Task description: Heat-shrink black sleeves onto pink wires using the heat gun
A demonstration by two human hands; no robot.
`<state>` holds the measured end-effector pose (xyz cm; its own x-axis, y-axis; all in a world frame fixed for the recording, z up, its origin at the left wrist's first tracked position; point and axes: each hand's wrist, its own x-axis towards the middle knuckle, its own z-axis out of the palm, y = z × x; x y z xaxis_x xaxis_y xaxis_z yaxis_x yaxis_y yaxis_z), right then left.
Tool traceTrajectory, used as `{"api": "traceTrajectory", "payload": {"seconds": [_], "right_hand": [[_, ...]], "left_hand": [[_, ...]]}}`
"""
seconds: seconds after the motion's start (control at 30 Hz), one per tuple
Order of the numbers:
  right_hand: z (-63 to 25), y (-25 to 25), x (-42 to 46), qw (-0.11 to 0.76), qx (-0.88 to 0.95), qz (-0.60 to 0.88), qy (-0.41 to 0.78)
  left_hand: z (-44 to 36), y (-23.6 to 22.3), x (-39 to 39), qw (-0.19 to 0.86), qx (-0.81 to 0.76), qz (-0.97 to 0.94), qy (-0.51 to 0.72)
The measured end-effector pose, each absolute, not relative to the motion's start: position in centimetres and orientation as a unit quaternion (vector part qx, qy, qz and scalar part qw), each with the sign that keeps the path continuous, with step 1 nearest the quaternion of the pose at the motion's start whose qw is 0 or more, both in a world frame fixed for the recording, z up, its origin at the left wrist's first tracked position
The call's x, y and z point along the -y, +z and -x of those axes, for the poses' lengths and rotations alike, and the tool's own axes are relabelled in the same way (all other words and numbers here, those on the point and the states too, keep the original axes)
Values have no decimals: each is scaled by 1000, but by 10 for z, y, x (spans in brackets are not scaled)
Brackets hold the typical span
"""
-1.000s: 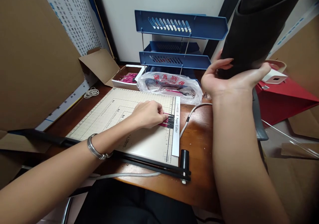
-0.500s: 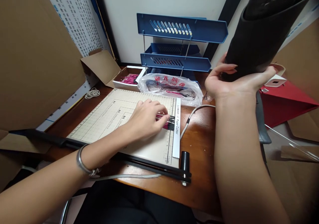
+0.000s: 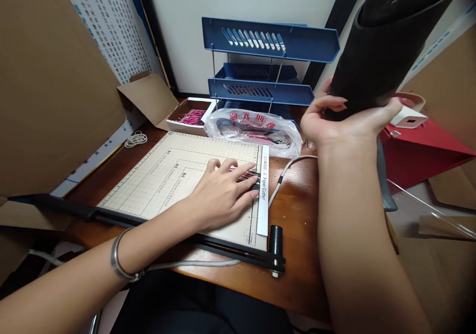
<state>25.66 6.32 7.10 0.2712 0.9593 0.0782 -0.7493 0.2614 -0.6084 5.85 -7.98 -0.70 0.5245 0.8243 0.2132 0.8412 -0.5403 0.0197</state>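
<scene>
My left hand (image 3: 223, 195), a metal bangle on its wrist, lies on the cream board of a paper cutter (image 3: 148, 180). Its fingers are spread and press down over a row of thin red and black wires (image 3: 245, 174). The wires' black ends lie beside the white guide strip (image 3: 265, 190) at the cutter's right edge. At the upper right, my right hand (image 3: 353, 118) is raised and bent back, its fingers wrapped round the lower end of a thick black tube-like thing (image 3: 379, 56). The tube's far end is cut off by the picture's edge, so its kind is unclear.
Behind the cutter stand a box of red wires (image 3: 191, 116), a clear plastic bag (image 3: 255, 131) and a blue tray rack (image 3: 269, 39). The cutter's black arm (image 3: 119, 217) runs along the near side. A grey cable (image 3: 282, 175) crosses the table; a red bag (image 3: 427, 150) is right.
My left hand has gone from curled fingers above the wires to spread fingers lying on them. My right hand and the black tube have shifted slightly left in view.
</scene>
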Motion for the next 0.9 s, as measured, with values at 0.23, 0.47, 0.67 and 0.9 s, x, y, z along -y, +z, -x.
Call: {"api": "traceTrajectory", "payload": {"seconds": [0.23,0.47,0.67,0.9], "right_hand": [[-241,89,-35,778,48,170,603],[-244,70,-25,752,-37,157,639],[-246,52,0,733,-88,199,645],[-251,34,0,719,-165,158,657]], "left_hand": [[-63,1,69,-7,535,822,-197],[-53,15,44,-86,531,835,-121],[-43,16,39,-89,538,833,-93],[-40,15,33,-101,532,836,-87]]}}
